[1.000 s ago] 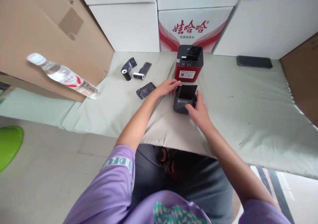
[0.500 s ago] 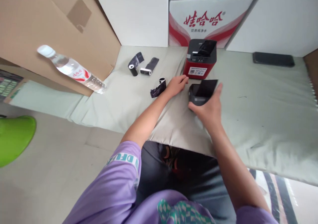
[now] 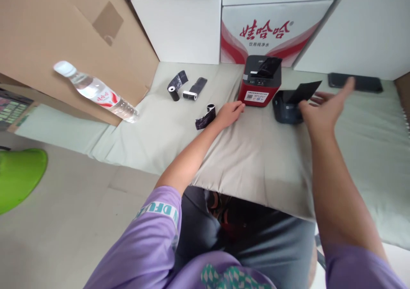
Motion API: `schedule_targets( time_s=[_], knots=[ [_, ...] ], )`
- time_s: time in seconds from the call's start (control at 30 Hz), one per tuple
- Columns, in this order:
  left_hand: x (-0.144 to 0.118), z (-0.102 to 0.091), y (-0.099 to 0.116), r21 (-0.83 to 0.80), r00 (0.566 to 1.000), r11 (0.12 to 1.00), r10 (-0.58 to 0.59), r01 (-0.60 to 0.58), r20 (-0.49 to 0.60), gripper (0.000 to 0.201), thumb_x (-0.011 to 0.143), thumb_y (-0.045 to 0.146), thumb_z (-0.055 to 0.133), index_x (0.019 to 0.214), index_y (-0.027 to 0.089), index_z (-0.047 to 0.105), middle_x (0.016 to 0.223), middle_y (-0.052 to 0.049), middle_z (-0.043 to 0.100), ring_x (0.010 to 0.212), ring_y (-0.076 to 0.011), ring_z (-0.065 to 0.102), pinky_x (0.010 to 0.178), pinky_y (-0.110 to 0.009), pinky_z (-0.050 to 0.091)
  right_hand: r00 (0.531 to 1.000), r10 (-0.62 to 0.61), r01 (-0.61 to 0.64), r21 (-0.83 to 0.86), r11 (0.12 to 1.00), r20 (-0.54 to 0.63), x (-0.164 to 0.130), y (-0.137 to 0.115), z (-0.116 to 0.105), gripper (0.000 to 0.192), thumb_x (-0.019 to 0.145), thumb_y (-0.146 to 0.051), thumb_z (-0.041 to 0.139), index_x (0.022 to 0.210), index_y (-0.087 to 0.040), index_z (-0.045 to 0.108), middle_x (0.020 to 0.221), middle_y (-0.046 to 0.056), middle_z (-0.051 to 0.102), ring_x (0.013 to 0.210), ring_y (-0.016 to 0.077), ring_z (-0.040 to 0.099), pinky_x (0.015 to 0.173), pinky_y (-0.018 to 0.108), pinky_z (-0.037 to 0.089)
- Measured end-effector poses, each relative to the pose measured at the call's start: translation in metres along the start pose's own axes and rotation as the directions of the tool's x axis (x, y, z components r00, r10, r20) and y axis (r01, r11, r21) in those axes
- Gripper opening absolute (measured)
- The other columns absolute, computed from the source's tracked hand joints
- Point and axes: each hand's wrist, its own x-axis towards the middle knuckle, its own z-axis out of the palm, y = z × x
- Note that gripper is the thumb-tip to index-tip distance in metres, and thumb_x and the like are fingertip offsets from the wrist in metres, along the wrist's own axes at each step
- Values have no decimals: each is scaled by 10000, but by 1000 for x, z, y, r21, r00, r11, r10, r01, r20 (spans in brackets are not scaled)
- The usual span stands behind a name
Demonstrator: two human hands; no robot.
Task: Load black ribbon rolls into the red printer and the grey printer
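Note:
My right hand (image 3: 322,109) is spread open beside a dark grey small printer (image 3: 286,108); its thumb is at the printer's right side and its fingers point toward the back right. A black strip of paper (image 3: 305,91) sticks up from that printer. My left hand (image 3: 229,112) lies on the pale cloth (image 3: 256,152) and holds nothing. It sits between a black paper roll (image 3: 205,117) on its left and a red and black printer (image 3: 261,82) just behind it.
Two more black rolls (image 3: 175,85) (image 3: 194,90) lie at the back left. A water bottle (image 3: 96,91) leans on a cardboard sheet (image 3: 57,33). Behind stand white boxes and a red-printed box (image 3: 269,33). A black phone (image 3: 363,84) lies at the back right, a green seat (image 3: 16,178) on the floor.
My right hand slid the dark grey printer from in front of the red one to its right, then opened. My left hand stayed by the roll.

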Motion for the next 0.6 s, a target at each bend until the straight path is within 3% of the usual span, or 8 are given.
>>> schedule_targets(
  time_s=[0.1, 0.17, 0.33, 0.4, 0.6],
  knots=[
    [0, 0, 0, -9, 1000, 1000, -10, 10, -2, 336, 1110, 408, 435, 848, 241, 562, 636, 23, 577, 689, -175, 595, 754, -309, 461, 997, 75, -74, -47, 996, 32, 5, -10, 6, 1071, 753, -61, 650, 1736, -57, 224, 1360, 275, 736, 1069, 295, 755, 980, 477, 585],
    [0, 0, -1, -26, 1000, 1000, -6, 6, -3, 334, 1106, 408, 435, 851, 237, 566, 629, 27, 574, 668, -170, 588, 746, -309, 461, 995, 87, -84, -87, 993, 41, -7, -21, 7, 1031, 794, -124, 668, 1734, -47, 249, 1410, 291, 707, 1124, 324, 729, 1058, 512, 540],
    [1, 1, -4, -69, 1000, 997, 24, -25, -6, 344, 1100, 424, 436, 843, 234, 565, 620, 28, 572, 645, -168, 575, 732, -308, 454, 989, 50, -18, -225, 974, 137, -39, -38, 7, 1410, 658, -301, 935, 1764, -33, 102, 1532, 396, 545, 1443, 499, 532, 1212, 635, 409],
    [2, 2, -6, -86, 1000, 996, 28, -29, -12, 345, 1098, 427, 442, 841, 233, 568, 608, 33, 571, 626, -164, 570, 725, -306, 448, 991, 76, -41, -296, 954, 109, -39, -42, 11, 1396, 656, -235, 919, 1760, -31, 91, 1522, 379, 529, 1458, 493, 506, 1257, 615, 370],
    [5, 5, -11, -119, 998, 992, 43, -47, -39, 345, 1097, 421, 466, 832, 229, 575, 591, 44, 571, 600, -151, 556, 704, -291, 428, 962, 271, -267, -392, 881, -45, -20, -57, 32, 1295, 698, -86, 837, 1744, -90, 73, 1550, 307, 494, 1469, 452, 488, 1251, 537, 373]
  ],
)
